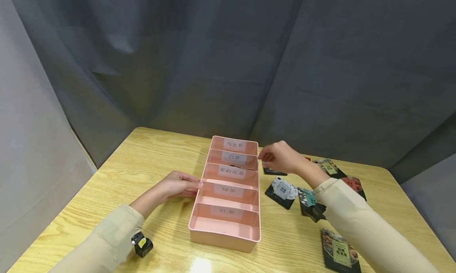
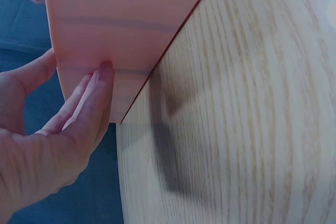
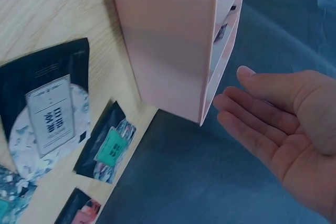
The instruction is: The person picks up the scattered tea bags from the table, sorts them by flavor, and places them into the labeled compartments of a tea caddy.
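A pink divided box (image 1: 222,235) stands on the table, its compartments carrying white paper labels in Chinese characters. My left hand (image 1: 179,184) holds its left side, thumb over the rim and the other fingers straight against the outer wall (image 2: 131,3). By the box's far right rim hovers my right hand (image 1: 281,157); the right wrist view shows the hand (image 3: 286,124) with loosely bent fingers and nothing in them. A dark bit of a packet (image 3: 220,32) shows inside the box, in the second compartment from the back.
Right of the box lie several black tea packets: a white-patterned one (image 1: 282,191), a teal one (image 1: 309,199), a red one (image 1: 354,184), and a brown one (image 1: 340,251) near the front. Another packet (image 1: 274,171) lies partly under my right hand. A dark curtain (image 1: 213,67) hangs behind the table.
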{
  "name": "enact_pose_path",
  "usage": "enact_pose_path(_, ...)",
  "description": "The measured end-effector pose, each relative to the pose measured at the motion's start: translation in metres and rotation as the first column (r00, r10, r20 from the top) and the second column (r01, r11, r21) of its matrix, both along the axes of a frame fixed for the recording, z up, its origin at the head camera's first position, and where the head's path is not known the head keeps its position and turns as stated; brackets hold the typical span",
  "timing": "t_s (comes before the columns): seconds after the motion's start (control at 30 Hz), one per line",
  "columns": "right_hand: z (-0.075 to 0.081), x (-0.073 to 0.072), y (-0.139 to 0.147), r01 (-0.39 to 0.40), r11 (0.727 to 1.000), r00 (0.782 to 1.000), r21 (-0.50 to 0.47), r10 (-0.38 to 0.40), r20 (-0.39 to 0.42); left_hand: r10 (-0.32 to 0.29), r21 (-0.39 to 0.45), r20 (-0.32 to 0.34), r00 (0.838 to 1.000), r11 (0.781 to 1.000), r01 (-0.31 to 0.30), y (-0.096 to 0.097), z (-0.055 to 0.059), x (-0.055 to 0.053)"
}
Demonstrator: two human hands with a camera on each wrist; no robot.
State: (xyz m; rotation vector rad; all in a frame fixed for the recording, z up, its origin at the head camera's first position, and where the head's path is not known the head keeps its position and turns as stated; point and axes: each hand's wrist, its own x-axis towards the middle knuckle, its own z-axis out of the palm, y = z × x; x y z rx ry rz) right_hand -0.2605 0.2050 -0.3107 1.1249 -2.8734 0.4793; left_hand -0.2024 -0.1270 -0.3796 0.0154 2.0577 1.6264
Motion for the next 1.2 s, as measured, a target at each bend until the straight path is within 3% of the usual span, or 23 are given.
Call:
enact_pose_path(0.17, -0.005, 0.004, 0.011, 0.013, 1.0, 1.0, 0.007, -0.013, 0.003, -0.007, 0.001, -0.003, 1.0, 1.0, 0.007, -0.001, -0.001, 0.0)
enact_pose_path(0.4, -0.013, 0.011, 0.026, 0.049, 0.999, 0.996, 0.01, -0.049, 0.071, -0.006, 0.009, -0.009, 1.0, 1.0, 0.006, -0.001, -0.002, 0.001)
enact_pose_path(0.63, -0.026, 0.011, 0.038, 0.1, 0.995, 0.991, 0.019, -0.101, 0.092, -0.002, 0.011, -0.007, 1.0, 1.0, 0.002, -0.001, -0.002, 0.001)
enact_pose_path(0.93, -0.041, 0.009, 0.051, 0.099, 0.995, 0.989, -0.003, -0.098, 0.113, -0.001, 0.02, -0.002, 1.0, 1.0, 0.001, -0.001, -0.003, 0.0)
enact_pose_path(1.2, -0.051, 0.009, 0.063, 0.144, 0.989, 0.977, 0.022, -0.146, 0.155, -0.002, 0.024, -0.003, 1.0, 1.0, 0.002, -0.001, -0.003, 0.0)
